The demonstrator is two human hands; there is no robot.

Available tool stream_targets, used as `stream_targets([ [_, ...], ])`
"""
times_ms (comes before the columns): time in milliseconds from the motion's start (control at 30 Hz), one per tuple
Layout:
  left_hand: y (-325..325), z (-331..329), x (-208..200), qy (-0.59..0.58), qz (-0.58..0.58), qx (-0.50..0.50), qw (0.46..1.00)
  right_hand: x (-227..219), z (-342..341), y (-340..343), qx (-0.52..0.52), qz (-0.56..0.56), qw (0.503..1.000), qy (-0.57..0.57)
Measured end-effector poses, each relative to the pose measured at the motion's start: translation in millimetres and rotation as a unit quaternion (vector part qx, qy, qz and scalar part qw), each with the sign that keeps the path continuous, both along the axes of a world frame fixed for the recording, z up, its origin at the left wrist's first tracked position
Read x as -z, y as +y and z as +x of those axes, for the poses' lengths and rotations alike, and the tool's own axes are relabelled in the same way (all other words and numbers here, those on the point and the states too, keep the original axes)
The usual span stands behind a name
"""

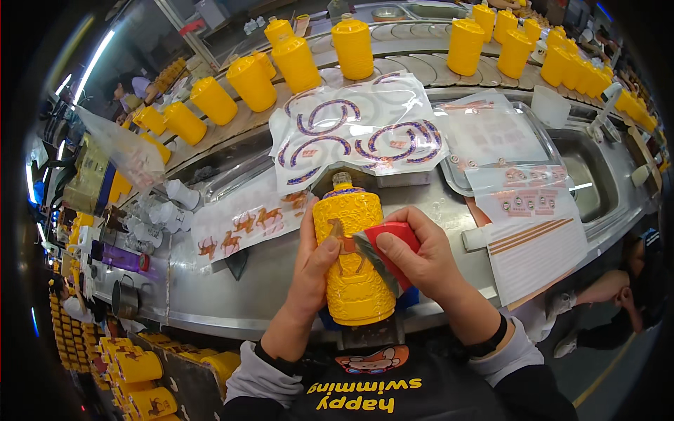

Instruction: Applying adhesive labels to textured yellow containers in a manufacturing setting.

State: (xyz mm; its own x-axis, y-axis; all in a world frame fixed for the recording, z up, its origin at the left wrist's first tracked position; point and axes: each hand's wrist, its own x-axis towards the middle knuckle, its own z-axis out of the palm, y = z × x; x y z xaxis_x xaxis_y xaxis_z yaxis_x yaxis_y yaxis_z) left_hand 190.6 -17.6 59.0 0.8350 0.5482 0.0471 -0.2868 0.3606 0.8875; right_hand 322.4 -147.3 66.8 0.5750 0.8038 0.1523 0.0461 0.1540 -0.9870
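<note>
I judge the yellow bottle (pixel 354 298) at the frame's centre to be rigid, breakable and slick, best held round its embossed sides, where the left hand (pixel 312 265) grips part-closed, while the right hand (pixel 423 258) pinches a red-and-grey pad (pixel 404 233).

From the head, one fisheye view looks down close above the left hand (pixel 307 270) and right hand (pixel 427 256), facing across the counter (pixel 203 298)

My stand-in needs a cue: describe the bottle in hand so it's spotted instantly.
At the near edge of the metal counter, the left hand supports an embossed yellow bottle; the right hand holds a red-and-grey piece against it. Unlike the yellow bottles on the conveyor, it is hand-held.
</note>
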Motion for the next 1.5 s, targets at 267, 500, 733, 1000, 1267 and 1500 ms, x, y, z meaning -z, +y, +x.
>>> stream_targets([
  [267, 2.1, 1.0, 5.5, -0.013, -0.005, 0.007, 1.000, 7.6, 10.3, -8.6, 0.063, -0.041, 0.997, 0.023],
  [500, 0.6, -6.6, 5.1, -0.042, -0.033, -0.008, 0.999, -67.6, 0.6, -0.4, -0.242, 0.035, 0.881, -0.405],
  [733, 3.4, -11.1, 16.4, -0.079, -0.087, -0.049, 0.992, -95.7, 2.4, 64.1, -0.224, -0.090, 0.843, -0.480],
  [1000, -11.6, -34.5, 4.6, -0.036, 0.320, -0.168, 0.932, -49.0, 4.7, 27.4, -0.007, -0.060, 0.989, -0.137],
  [1267, -10.5, -41.3, 2.1, 0.106, 0.610, -0.162, 0.769, 0.9, 28.6, -15.2, 0.120, -0.040, 0.985, -0.117],
  [1500, -13.0, -50.0, 17.5, 0.092, 0.567, -0.171, 0.800, -7.9, 111.0, -6.8, 0.128, -0.084, 0.904, -0.400],
])
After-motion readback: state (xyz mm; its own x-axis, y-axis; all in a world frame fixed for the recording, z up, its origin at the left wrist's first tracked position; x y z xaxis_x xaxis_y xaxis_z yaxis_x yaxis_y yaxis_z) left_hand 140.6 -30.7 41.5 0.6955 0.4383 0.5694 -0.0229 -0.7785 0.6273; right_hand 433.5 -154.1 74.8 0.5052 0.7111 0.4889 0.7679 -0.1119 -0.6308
